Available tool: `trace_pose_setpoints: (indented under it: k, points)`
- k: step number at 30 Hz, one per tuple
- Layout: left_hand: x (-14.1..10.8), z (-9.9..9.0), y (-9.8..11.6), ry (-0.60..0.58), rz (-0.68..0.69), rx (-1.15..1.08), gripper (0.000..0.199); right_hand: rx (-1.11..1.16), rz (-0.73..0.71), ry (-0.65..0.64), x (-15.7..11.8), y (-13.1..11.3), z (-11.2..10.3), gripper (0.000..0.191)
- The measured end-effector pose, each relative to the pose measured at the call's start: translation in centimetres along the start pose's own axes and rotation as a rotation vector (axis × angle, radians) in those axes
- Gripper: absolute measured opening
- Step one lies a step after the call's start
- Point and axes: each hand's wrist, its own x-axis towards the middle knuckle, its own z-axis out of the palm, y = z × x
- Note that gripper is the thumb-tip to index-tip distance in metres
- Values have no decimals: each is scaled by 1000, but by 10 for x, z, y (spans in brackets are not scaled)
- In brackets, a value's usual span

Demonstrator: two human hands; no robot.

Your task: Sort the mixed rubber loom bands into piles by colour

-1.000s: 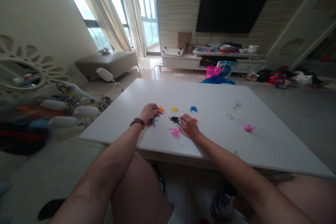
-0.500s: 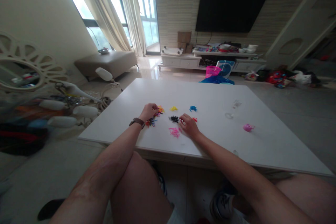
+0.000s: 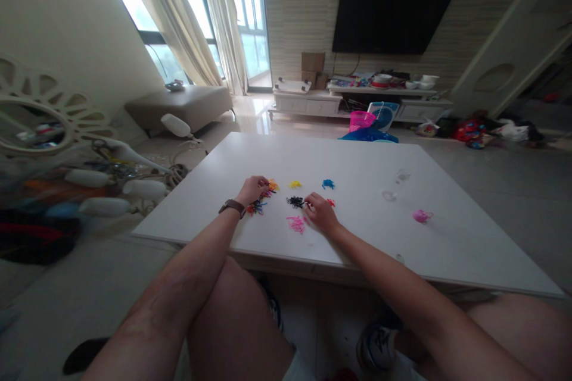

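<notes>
Small coloured pieces lie in piles on the white table [image 3: 348, 161]. My left hand [image 3: 252, 190], with a watch on its wrist, is at the mixed-colour pile [image 3: 256, 208], fingers closed together; what they hold is too small to name. My right hand [image 3: 318, 211] touches the right edge of the black pile [image 3: 295, 202], its fingertips pinched, their contents unclear. Behind are a yellow pile [image 3: 295, 184] and a blue pile [image 3: 328, 183]. A red pile [image 3: 330, 203] is partly hidden by my right hand. The pink pile [image 3: 295, 225] lies nearest the front edge.
On the table's right side are a pink object [image 3: 420, 215], a clear ring [image 3: 389, 196] and a clear crumpled item [image 3: 403, 175]. A small clear piece [image 3: 400, 258] lies near the front edge, by my right forearm. A lamp with white shades [image 3: 145, 189] stands left of the table.
</notes>
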Motion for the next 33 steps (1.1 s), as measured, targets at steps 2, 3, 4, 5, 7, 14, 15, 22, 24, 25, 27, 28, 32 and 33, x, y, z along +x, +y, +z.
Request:
trace_pose_setpoints:
  k: [2, 3, 4, 5, 7, 14, 15, 22, 24, 25, 27, 28, 32, 33]
  points:
    - [1, 0, -1, 13, 5, 12, 21, -1, 3, -1, 0, 0, 0, 11]
    - [1, 0, -1, 21, 12, 20, 20, -1, 4, 0, 0, -1, 0, 11]
    - [1, 0, -2, 27, 18, 28, 20, 0, 4, 1, 0, -1, 0, 11]
    - [1, 0, -2, 26, 23, 33, 19, 1, 3, 3, 0, -1, 0, 11]
    - [1, 1, -3, 9, 29, 26, 19, 5, 0, 7, 0, -1, 0, 11]
    - [4, 6, -1, -40, 122, 15, 21, 10, -10, 19, 0, 1, 2, 11]
    - [5, 8, -1, -48, 131, 48, 19, 12, -11, 18, 0, 1, 2, 11]
    - [11, 20, -2, -92, 150, 181, 21, 16, -20, 32, 0, 1, 2, 12]
    - [12, 24, -4, -102, 137, 188, 22, 20, -21, 33, 0, 1, 2, 12]
    - [12, 25, -5, -103, 132, 188, 22, 21, -22, 33, 0, 1, 2, 12]
    - [13, 28, -7, -102, 131, 179, 21, 20, -18, 35, 0, 0, 1, 12]
    - [13, 29, -7, -102, 133, 171, 21, 20, -17, 35, 0, 0, 1, 12]
    - [14, 29, -6, -102, 145, 130, 18, 20, -16, 34, 0, 0, 1, 12]
    - [15, 28, -6, -99, 139, 117, 18, 21, -18, 34, 0, 0, 1, 12]
